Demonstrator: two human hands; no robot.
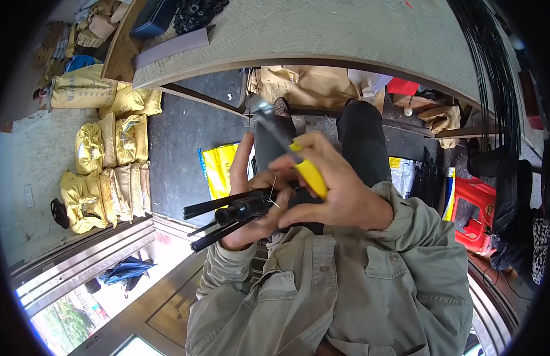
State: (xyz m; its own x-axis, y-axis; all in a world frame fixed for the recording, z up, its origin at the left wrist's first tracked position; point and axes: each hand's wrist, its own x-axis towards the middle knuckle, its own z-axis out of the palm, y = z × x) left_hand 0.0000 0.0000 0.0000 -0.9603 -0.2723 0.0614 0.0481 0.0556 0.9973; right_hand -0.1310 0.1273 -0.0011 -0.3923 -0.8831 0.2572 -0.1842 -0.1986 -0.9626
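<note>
My left hand (250, 232) is closed round a bundle of black rods (242, 210), with a thicker round black tube end among them; the thumb stands up apart. Thin pale wires (273, 190) stick out where the bundle meets my fingers. My right hand (340, 187) grips the yellow handle of a hammer-like tool (311, 177). Its metal head points up and away, blurred by motion, so its exact shape cannot be made out. The right fingertips come close to the wires; whether they touch them is hidden.
Ahead stands a workbench (322, 35) with a wooden edge, over my knees. Long black strips (491, 77) hang off its right end. Yellow sacks (117, 190) are stacked at the left. A red plastic stool (474, 204) stands at the right. A yellow bag (218, 169) lies on the floor.
</note>
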